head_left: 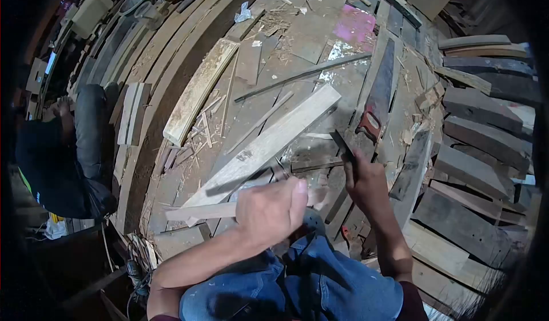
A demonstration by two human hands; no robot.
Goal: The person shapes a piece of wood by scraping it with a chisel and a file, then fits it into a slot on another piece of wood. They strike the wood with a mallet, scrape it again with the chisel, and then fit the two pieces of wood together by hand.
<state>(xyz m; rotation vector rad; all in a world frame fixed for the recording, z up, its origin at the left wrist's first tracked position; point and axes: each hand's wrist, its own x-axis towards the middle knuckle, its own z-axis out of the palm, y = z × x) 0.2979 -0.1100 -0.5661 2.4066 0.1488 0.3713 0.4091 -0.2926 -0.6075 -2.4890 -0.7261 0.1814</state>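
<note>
My left hand is closed around a pale thin wooden strip that lies across my knees and points left. My right hand grips a dark flat-bladed tool; its blade sticks up and to the left, just right of the strip's end. Close above the left hand, a long pale plank lies diagonally on the wooden floor. My knees in blue jeans fill the bottom of the view.
A hand saw with a red handle lies just beyond my right hand. Dark boards are stacked at the right. Offcuts and shavings litter the floor. Another person in dark clothes sits at the far left.
</note>
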